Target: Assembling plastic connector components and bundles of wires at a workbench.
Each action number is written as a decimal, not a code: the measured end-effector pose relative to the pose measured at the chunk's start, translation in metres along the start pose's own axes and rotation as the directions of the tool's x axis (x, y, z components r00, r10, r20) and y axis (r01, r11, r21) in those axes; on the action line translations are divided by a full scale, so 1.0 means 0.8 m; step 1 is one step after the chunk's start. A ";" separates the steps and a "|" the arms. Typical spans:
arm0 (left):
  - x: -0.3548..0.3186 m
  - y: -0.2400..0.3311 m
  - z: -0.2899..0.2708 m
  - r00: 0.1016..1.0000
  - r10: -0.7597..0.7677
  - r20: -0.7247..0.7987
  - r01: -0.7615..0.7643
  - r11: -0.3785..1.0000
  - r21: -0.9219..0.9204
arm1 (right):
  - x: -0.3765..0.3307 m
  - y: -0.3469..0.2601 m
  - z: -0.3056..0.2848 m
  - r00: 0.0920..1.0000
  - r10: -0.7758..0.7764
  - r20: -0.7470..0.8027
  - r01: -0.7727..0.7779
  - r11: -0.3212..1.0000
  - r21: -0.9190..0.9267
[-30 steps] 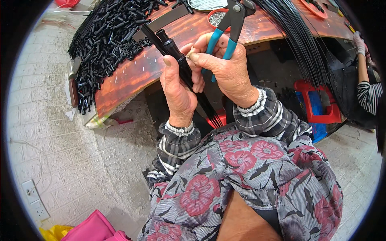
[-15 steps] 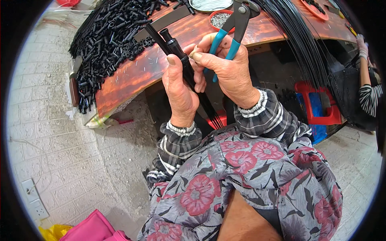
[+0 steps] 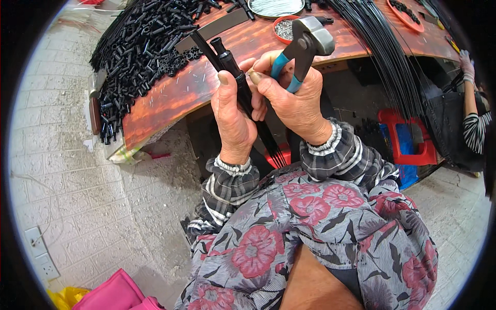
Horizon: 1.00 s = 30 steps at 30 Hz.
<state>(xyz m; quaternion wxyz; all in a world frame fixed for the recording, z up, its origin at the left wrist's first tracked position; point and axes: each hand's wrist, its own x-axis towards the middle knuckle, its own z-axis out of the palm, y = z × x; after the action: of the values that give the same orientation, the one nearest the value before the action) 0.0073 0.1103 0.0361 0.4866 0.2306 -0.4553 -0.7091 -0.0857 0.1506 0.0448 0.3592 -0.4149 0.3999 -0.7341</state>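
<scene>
My left hand [image 3: 232, 124] is closed round a tilted bundle of thin black rods [image 3: 269, 139] with a black tubular fitting [image 3: 229, 59] at its upper end. The rods' lower ends reach down towards my lap. My right hand [image 3: 302, 106] keeps a pair of pliers [image 3: 302, 46] with blue grips against its palm, the dark jaws pointing up and away. Its thumb and forefinger pinch together right beside the fitting, at a thin strand that is too small to make out. Some of the left fingers are hidden behind the bundle.
A heap of short black tubes [image 3: 150, 57] covers the left of the wooden table [image 3: 165, 106], beside a flat metal bar [image 3: 222, 31]. Behind stand a red bowl [image 3: 277, 34] of small metal pieces and a round dish [image 3: 251, 6]. Long black rods [image 3: 380, 51] overhang the table's edge. Another person's gloved hand [image 3: 466, 67] shows far right.
The pliers have turned in my right hand, so their jaws now show broadside and their grips sit further behind the fingers. Both hands stay close together at the fitting, barely shifted.
</scene>
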 end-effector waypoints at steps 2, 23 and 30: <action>0.001 -0.005 -0.006 1.000 -0.021 0.008 0.022 0.999 -0.036 | 0.001 0.003 0.000 1.000 0.017 0.003 -0.017 0.999 0.027; -0.012 -0.014 -0.009 0.999 -0.026 0.030 0.026 1.000 0.001 | -0.012 0.015 -0.005 1.000 -0.011 -0.004 0.011 1.000 0.015; -0.004 -0.005 -0.001 0.999 -0.046 -0.015 0.045 0.999 -0.019 | -0.002 0.003 -0.005 1.000 0.009 0.019 -0.010 0.998 0.061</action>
<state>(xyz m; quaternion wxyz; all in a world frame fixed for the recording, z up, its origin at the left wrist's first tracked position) 0.0074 0.1130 0.0319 0.4759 0.2419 -0.4396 -0.7223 -0.0885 0.1519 0.0406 0.3791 -0.4086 0.3758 -0.7403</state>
